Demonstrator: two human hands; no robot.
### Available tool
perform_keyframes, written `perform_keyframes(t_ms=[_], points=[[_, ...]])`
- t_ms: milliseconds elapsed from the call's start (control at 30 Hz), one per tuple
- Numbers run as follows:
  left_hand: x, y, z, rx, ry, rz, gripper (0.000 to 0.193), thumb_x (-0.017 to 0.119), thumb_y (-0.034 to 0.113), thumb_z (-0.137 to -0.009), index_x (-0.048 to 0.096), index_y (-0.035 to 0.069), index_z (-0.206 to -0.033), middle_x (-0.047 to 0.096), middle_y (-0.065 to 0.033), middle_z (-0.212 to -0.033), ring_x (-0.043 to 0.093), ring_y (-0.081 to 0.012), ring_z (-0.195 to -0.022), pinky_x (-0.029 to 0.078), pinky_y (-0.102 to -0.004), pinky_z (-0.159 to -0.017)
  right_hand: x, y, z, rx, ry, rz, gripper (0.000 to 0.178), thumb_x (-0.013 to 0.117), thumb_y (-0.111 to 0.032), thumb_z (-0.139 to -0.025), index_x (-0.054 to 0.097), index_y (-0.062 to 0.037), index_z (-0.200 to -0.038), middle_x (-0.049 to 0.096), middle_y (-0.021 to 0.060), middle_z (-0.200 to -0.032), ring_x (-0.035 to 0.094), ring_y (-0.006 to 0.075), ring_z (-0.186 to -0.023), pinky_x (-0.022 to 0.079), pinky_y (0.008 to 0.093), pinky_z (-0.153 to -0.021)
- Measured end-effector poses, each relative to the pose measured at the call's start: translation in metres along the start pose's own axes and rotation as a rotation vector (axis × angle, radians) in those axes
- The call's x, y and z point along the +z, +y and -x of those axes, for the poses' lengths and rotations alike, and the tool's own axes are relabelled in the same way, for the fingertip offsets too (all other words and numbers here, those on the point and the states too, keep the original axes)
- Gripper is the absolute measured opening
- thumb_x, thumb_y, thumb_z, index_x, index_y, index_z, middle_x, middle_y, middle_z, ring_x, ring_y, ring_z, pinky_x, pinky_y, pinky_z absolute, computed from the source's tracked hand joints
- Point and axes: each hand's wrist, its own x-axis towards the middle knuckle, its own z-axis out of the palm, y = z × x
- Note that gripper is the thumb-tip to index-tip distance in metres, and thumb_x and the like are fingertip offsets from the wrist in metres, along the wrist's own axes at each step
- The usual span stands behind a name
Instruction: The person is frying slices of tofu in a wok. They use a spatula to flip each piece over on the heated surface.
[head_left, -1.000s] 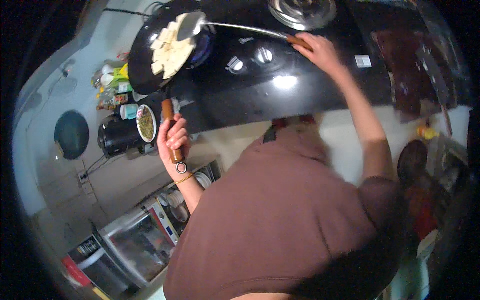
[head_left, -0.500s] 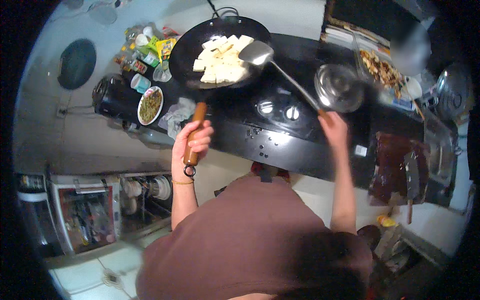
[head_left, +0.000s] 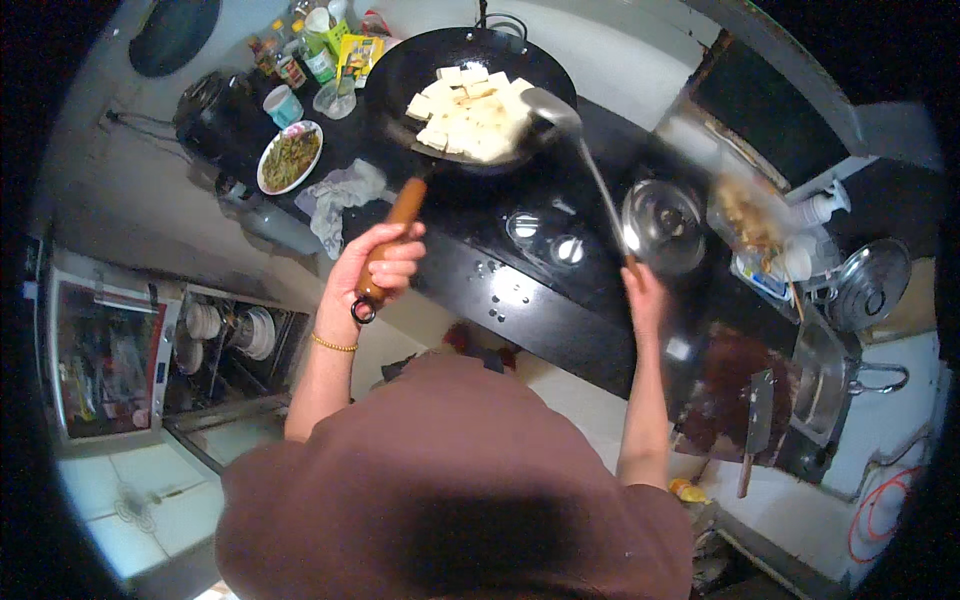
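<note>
My left hand is wrapped round the brown wooden handle of a black wok. Pale, blocky pieces of what looks like tofu lie heaped in the wok. My right hand grips the wooden end of a long metal wok spatula. The spatula's blade, blurred by motion, is at the wok's right side, beside the pieces; whether it touches them I cannot tell.
Left of the wok are a crumpled cloth, a plate of cooked food, a cup and several bottles. A glass lid lies right of the burner knobs. Further right, a cleaver rests on a dark board.
The whole view has shifted and turned. My spatula's blade has moved a little rightward, from over the pieces to the wok's right side. Both hands keep their holds.
</note>
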Motion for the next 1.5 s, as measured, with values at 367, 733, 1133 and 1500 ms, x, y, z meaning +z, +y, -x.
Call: perform_keyframes(t_ms=[367,733,1133,1500], points=[[0.003,-0.003,0.001,0.021,0.024,0.008,0.024,0.045,0.018,-0.097,0.049,-0.003,-0.108,0.040,-0.0012,-0.064,0.037,-0.0071,-0.044,0.037,-0.0222,-0.038,-0.009,0.020,-0.005,0.251,-0.066,-0.539,0.019,0.062,-0.026,-0.091,0.060,-0.0085,-0.085,0.046,-0.0076,-0.061,0.037,0.0007,-0.046,0.025,0.0183,-0.040],[0.004,-0.005,0.001,0.030,0.018,0.007,0.022,0.044,0.015,-0.097,0.048,-0.003,-0.110,0.039,-0.0013,-0.064,0.038,-0.0068,-0.045,0.037,-0.0217,-0.038,-0.008,0.009,-0.005,0.248,-0.038,-0.411,0.023,0.063,-0.026,-0.090,0.057,-0.0080,-0.078,0.047,-0.0065,-0.060,0.038,0.0021,-0.045,0.026,0.0200,-0.040],[-0.033,-0.022,-0.005,0.096,0.102,-0.307,0.020,0.050,0.003,-0.091,0.049,0.004,-0.111,0.038,0.0008,-0.063,0.035,-0.0051,-0.043,0.029,-0.0194,-0.035,-0.007,0.011,-0.006,0.291,-0.042,-0.404,0.019,0.062,-0.029,-0.089,0.064,-0.0100,-0.092,0.053,-0.0054,-0.068,0.043,0.0033,-0.050,0.032,0.0198,-0.044],[-0.039,-0.027,-0.008,0.132,0.077,-0.352,0.022,0.053,0.004,-0.090,0.049,0.003,-0.111,0.039,0.0012,-0.064,0.034,-0.0048,-0.042,0.029,-0.0200,-0.035,-0.006,0.013,-0.007,0.267,-0.027,-0.463,0.019,0.065,-0.024,-0.089,0.059,-0.0071,-0.081,0.053,-0.0043,-0.066,0.040,0.0019,-0.046,0.028,0.0185,-0.039]])
